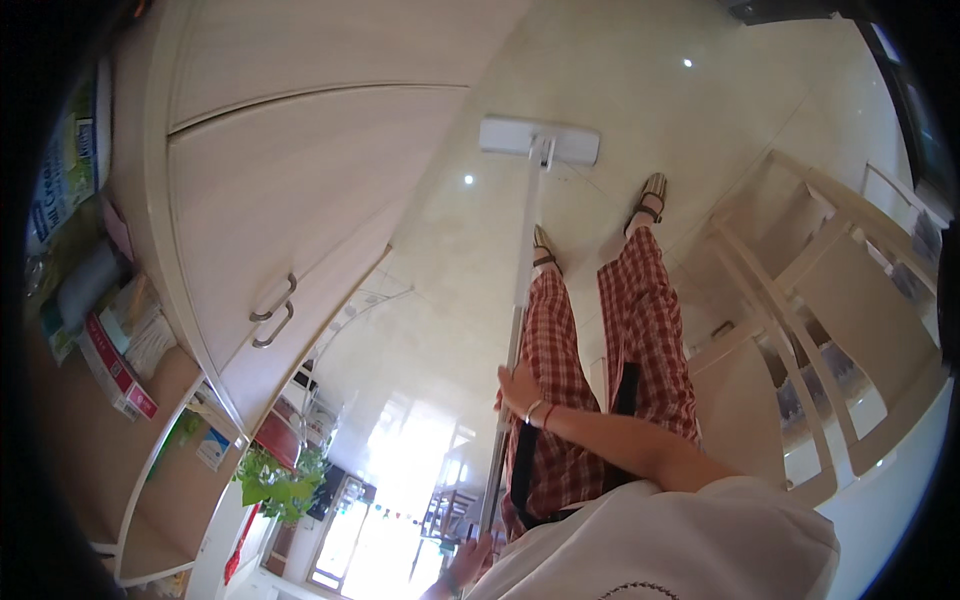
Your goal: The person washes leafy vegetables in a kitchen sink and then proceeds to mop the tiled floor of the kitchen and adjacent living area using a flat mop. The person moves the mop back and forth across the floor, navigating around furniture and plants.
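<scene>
**Mopping the tile floor by the cupboards**

So the person was standing on a glossy cream floor (450, 250) with a flat mop (538, 140), white head planted on the tiles up around 12 o'clock of the view, a little ahead of both sandalled feet. The long pole (517, 330) ran from the head straight back down toward 6 o'clock.

Right hand (518, 388) was wrapped around the pole about midway, fingers closed tight on it, thin bracelets on the wrist. Left hand (462, 565) sat lower, at roughly 6 o'clock near the bottom edge, also curled around the top end of the pole, though only part of it showed.

Red checked trousers (640, 330) filled the middle. Pale wooden cupboard doors (300, 200) with two metal handles stood at 10 o'clock, open shelves with boxes at 8 o'clock, a green plant (275, 485) at 7 o'clock, and a white wooden chair (830, 290) at 3 o'clock.
</scene>
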Available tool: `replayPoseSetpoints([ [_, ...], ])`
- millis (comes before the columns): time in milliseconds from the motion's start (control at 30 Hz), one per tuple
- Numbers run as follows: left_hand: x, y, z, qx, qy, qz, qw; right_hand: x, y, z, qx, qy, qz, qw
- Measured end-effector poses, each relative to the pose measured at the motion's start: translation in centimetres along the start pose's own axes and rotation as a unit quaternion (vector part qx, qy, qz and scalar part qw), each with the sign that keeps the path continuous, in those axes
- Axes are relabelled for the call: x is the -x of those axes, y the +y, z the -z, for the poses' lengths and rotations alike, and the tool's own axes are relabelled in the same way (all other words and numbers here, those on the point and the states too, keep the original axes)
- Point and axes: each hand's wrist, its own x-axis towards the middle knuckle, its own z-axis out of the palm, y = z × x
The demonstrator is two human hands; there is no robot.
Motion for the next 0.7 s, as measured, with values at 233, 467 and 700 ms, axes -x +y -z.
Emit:
replayPoseSetpoints([
  [233, -4.7, 21.5, -2.9, 0.004, -0.047, -0.077, 0.996, -10.3, -13.2, 11.2, -0.001, 0.047, 0.194, 0.980],
  [467, -8.4, 30.7, -6.4, 0.096, -0.156, -0.212, 0.960, -13.1, -25.6, 18.3, -0.087, 0.132, 0.119, 0.980],
  [700, -3.9, 17.1, -1.5, 0.039, -0.054, -0.029, 0.997, -8.7, -8.6, 8.9, 0.026, 0.115, 0.148, 0.982],
])
